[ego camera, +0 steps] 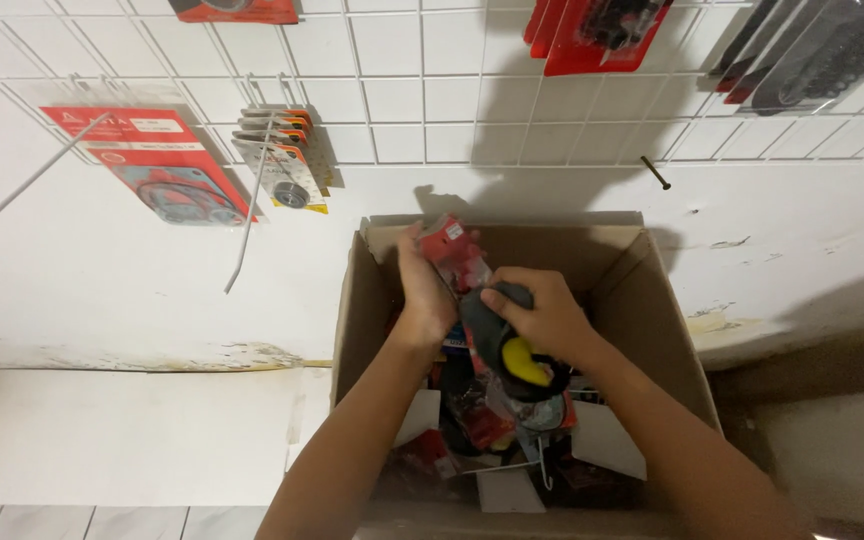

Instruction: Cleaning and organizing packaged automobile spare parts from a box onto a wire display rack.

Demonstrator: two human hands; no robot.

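Hands hide packets in cardboard box.

A scuffed white wall rises at the far side, carrying a white wire grid panel hung with red packaged goods. Pale floor tiles spread near left, and hard shadows fall at far right.

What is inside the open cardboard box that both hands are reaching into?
The cardboard box holds a jumble of red packaged items. The left hand lifts a red pack; the right hand grips a grey and yellow item. Arms and packs cover the bottom.
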